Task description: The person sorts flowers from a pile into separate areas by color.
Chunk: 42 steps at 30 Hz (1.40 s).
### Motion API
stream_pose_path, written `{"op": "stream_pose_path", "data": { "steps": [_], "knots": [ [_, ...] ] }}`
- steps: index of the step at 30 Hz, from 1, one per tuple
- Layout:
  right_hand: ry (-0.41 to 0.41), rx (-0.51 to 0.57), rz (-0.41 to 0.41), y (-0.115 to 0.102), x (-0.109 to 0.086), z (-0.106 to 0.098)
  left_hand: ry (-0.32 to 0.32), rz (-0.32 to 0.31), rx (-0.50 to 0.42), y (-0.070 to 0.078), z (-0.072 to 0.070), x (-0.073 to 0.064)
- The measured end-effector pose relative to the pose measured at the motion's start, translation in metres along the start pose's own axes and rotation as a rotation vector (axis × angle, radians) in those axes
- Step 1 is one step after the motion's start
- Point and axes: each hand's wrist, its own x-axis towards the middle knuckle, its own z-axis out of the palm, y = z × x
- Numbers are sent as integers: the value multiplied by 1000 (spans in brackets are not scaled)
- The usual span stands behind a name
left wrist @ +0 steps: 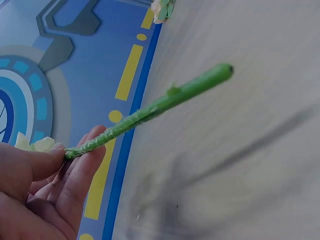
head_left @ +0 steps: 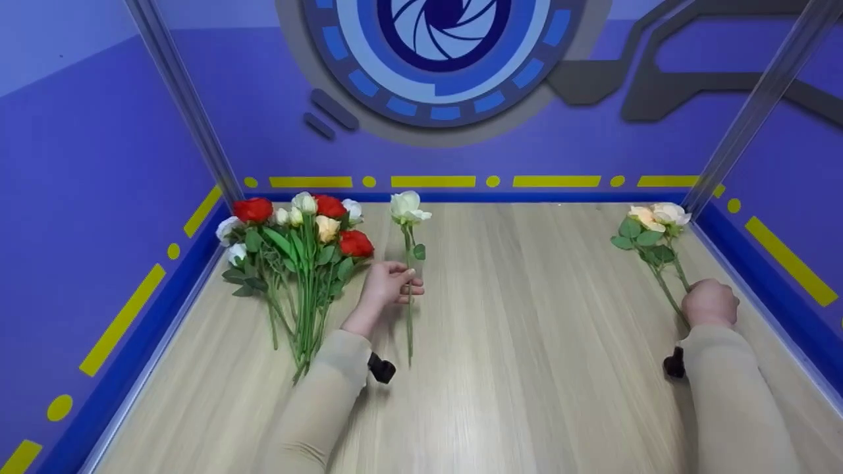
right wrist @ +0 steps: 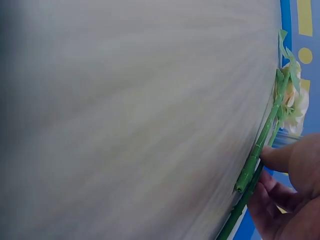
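Note:
My left hand [head_left: 387, 288] pinches the green stem [left wrist: 150, 111] of a white rose [head_left: 407, 208] between thumb and fingers. The rose's bloom points to the back wall, and the stem's cut end juts toward the left wrist camera. Over at the right, my right hand [head_left: 711, 304] pinches one stem [right wrist: 255, 175] of two pale flowers. A peach rose [head_left: 647, 217] and a cream rose [head_left: 672, 213] lie side by side there, their stems close together. In the right wrist view the other stem [right wrist: 257, 147] lies alongside, its cut end by the thumb.
Left of my left hand lies a spread bunch of red, white and peach flowers [head_left: 306, 276] with long green stems. The wooden tabletop [head_left: 514, 329] is bounded by a blue back wall [head_left: 527, 151] and side walls.

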Motion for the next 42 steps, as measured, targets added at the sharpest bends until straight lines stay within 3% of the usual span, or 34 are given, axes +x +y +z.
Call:
{"op": "stream_pose_path", "data": {
  "steps": [10,20,23,28,34,42],
  "knots": [
    [-25,-115,-44,-5,0,-3,-21,9,-26,3,22,4],
    [-16,-74,46,-26,4,-6,-32,-15,-47,6,31,7],
    [28,-18,6,-43,6,-2,-34,-6,-43,7,33,7],
    [76,41,-158,-83,4,10,-44,0,-56,10,38,8],
    [10,149,-330,-139,-10,31,-26,3,-95,13,46,11],
    [-98,343,-367,-207,-42,52,-10,8,-150,19,56,13]
  ]
}}
